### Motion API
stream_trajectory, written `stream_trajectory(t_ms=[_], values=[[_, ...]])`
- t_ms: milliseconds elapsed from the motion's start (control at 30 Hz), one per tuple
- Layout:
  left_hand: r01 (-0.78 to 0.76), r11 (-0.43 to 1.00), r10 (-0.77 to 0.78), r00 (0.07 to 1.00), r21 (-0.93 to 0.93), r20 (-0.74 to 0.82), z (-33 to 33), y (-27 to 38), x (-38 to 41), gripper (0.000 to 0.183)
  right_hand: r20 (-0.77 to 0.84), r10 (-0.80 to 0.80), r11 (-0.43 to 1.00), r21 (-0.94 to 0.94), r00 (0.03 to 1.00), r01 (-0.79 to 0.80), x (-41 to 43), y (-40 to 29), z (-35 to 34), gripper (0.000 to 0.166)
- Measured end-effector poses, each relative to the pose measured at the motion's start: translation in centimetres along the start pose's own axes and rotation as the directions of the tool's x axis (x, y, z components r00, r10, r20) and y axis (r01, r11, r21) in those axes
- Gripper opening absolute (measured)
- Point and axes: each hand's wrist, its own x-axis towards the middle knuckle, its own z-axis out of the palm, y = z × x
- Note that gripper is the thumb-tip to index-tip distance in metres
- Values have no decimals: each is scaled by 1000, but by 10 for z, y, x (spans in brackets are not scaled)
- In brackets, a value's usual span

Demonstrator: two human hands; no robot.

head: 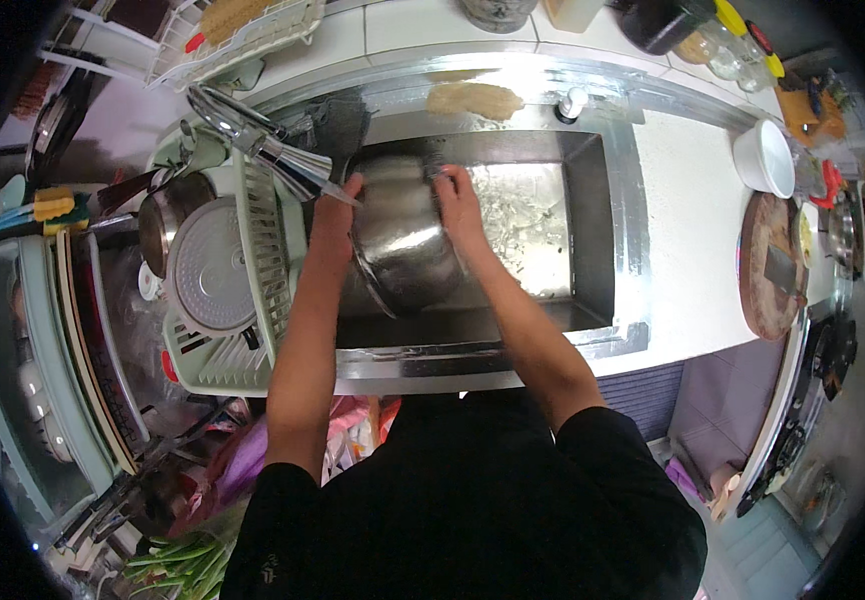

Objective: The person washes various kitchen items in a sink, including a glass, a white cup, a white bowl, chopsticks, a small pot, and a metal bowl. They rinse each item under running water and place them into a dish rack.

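Over the sink basin [590,240], a stainless steel pot [410,240] is tipped on its side between my two hands. My left hand [335,214] grips it by the rim side, just under the chrome faucet [282,154]. A stream of water comes from the spout near that hand. On the pot's right side, my right hand [459,202] holds it with fingers curled near the far end. The inside of the pot is hidden from me. Small dark and greenish scraps lie on the wet basin floor to the right of the pot.
Left of the sink stands a pale green dish rack [260,255] with a round metal lid [211,262] and a pan. A loofah-like scrubber [474,101] lies on the back ledge. To the right are a white tub [764,159] and a round wooden cutting board [762,285] bearing a cleaver [780,270].
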Motion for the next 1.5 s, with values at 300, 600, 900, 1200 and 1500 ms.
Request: stream_trajectory(t_ms=[300, 600, 900, 1200, 1500], values=[[-334, 758, 187, 934, 560, 304, 39, -17, -39, 34, 70, -137, 947, -284, 988, 151, -9, -10, -41, 19], [-827, 56, -66, 555, 559, 829, 61, -37, -128, 26, 212, 482, 876, -82, 850, -476, -23, 37, -120, 86], [-513, 248, 649, 717, 821, 252, -20, -34, -91, 42, 76, 355, 930, -127, 932, -344, -47, 52, -122, 60], [196, 967, -206, 977, -162, -49, -38, -63, -55, 28, 157, 486, 845, -335, 860, -417, -59, 24, -153, 56], [-20, 976, 65, 977, 219, -203, -41, -38, -60, 22, 161, -356, 500, -800, 921, 333, -41, -21, -105, 30]])
